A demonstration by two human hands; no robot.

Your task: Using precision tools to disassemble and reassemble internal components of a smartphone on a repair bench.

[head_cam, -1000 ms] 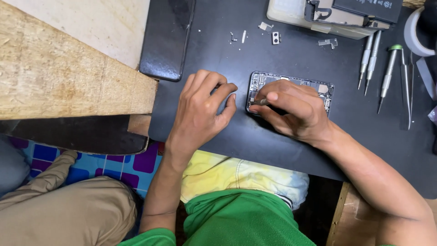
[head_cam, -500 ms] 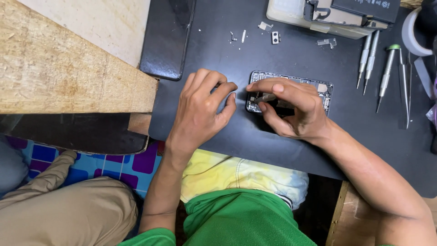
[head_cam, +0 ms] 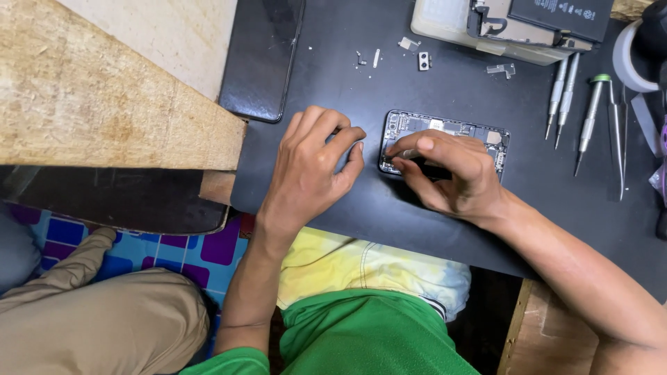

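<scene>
An opened phone (head_cam: pixel 464 130) with its insides showing lies on the black mat (head_cam: pixel 389 208). My right hand (head_cam: pixel 455 173) rests over its lower half. The thumb and fingers pinch a small thin tool (head_cam: pixel 407 153) at the phone's left end. My left hand (head_cam: pixel 313 167) sits arched on the mat just left of the phone, fingers loosely curled and holding nothing. Its thumb tip is close to the phone's left edge, and I cannot tell if it touches.
A dark phone screen panel (head_cam: pixel 264 55) lies at the mat's upper left, beside a wooden board (head_cam: pixel 104 104). Small metal parts (head_cam: pixel 422 61) are scattered above the phone. Screwdrivers (head_cam: pixel 587 118) and tweezers (head_cam: pixel 615 146) lie at right, and a pale box with a battery (head_cam: pixel 500 24) at top.
My right hand's fingers have shifted toward the phone's left end and lifted a little. My left hand has barely moved.
</scene>
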